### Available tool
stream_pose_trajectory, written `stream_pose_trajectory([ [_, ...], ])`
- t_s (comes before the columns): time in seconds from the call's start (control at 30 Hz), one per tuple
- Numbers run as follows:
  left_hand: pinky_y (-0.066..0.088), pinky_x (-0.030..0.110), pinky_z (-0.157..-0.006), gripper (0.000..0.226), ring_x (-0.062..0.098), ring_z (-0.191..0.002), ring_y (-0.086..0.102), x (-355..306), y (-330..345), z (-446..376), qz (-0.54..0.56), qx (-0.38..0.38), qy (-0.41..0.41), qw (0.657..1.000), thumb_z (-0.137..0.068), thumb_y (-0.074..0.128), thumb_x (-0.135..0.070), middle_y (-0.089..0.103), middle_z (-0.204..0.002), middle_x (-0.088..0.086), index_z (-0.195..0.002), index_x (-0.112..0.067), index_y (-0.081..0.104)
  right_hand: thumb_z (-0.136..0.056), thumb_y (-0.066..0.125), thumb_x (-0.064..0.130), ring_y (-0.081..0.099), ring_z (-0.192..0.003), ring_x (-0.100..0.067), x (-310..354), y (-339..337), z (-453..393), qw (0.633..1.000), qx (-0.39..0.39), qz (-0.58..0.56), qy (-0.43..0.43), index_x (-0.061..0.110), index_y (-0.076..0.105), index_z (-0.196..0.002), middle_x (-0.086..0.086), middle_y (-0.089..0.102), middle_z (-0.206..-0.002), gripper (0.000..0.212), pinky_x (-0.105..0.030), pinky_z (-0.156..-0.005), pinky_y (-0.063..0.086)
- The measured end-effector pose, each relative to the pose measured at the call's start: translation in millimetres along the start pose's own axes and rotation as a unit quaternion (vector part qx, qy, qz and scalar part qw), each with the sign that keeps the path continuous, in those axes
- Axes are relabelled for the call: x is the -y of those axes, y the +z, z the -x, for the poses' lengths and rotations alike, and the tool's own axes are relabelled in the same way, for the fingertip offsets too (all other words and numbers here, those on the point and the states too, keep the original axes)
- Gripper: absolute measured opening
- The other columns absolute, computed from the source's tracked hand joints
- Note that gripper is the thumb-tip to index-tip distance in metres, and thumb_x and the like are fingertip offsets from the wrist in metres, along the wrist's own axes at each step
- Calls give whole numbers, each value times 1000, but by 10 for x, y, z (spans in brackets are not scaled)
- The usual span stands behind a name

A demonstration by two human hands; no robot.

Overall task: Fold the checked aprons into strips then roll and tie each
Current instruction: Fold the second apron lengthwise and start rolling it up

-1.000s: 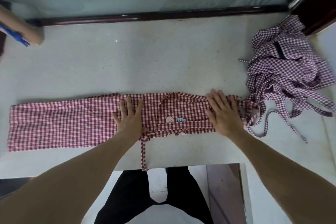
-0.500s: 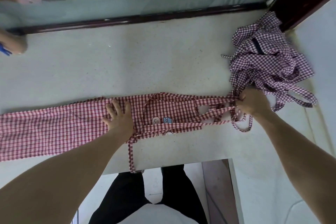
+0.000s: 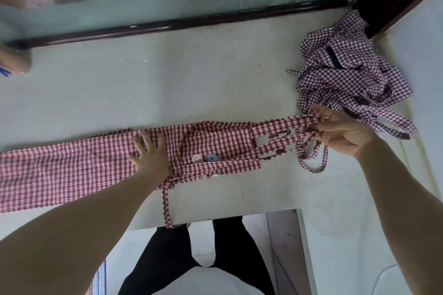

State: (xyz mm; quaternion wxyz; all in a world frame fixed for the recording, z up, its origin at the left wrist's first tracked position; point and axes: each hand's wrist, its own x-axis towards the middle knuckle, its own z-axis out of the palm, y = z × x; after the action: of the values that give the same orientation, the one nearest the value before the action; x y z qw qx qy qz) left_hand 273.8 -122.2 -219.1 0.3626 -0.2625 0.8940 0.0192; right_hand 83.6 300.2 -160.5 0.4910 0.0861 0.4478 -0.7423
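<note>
On the pale counter our red checked apron lay folded into a long strip. Our left hand pressed flat on its middle, fingers straight and slightly apart. Our right hand pinched the apron's straps at the right end, beside a heap of purple checked aprons.

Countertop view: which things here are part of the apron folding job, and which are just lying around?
Part of the job:
red checked apron, folded into a strip
its straps
left hand pressing it flat
right hand holding the straps
heap of purple checked aprons

Lying about:
blue object, far left edge
</note>
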Motion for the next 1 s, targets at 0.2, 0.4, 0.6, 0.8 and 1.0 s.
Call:
stream_pose_trajectory([
  [0.2, 12, 68, -113, 109, 45, -144, -20, -20, -24, 14, 9, -7, -9, 1000, -83, 74, -8, -27, -157, 19, -154, -23, -7, -60, 86, -1, 61, -80, -18, -116, 114, -169, 989, -145, -6, -14, 16, 62, -102, -4, 64, -89, 51, -27, -70, 52],
  [0.4, 10, 65, -115, 118, 42, -145, -20, -12, -91, 88, 34, -3, -4, 999, -76, 82, -26, -25, -158, 18, -155, -23, -6, -79, 55, -22, 65, -90, -19, -283, 224, -420, 918, -390, 19, -73, 17, 68, -100, -6, 67, -104, 47, -25, -72, 55],
  [0.6, 13, 61, -116, 115, 34, -148, -18, 109, -79, 174, 66, -44, 22, 997, -73, 83, -30, -18, -162, 11, -155, -30, 3, -69, 55, 9, 51, -82, -17, -372, 578, -489, 737, -603, 246, -180, 17, 59, -81, -4, 58, -92, 14, -21, -65, 40],
  [0.8, 8, 60, -115, 114, 29, -148, -20, 183, -52, 184, 80, -50, 29, 995, -75, 82, -31, -20, -162, 5, -155, -37, 1, -82, 64, 1, 48, -127, -27, -1206, 1644, -898, 661, -326, 547, -398, 7, 67, -112, -12, 57, -128, 30, -46, -110, 39],
  [1.0, 10, 61, -115, 114, 30, -148, -20, 184, -22, 180, 77, -53, 40, 995, -76, 80, -35, -23, -161, 5, -155, -38, -3, -102, 33, 51, -2, -153, -26, -2117, 1846, -1241, 575, -95, 793, -179, 21, 29, -154, -7, 12, -165, 60, -53, -122, 8],
])
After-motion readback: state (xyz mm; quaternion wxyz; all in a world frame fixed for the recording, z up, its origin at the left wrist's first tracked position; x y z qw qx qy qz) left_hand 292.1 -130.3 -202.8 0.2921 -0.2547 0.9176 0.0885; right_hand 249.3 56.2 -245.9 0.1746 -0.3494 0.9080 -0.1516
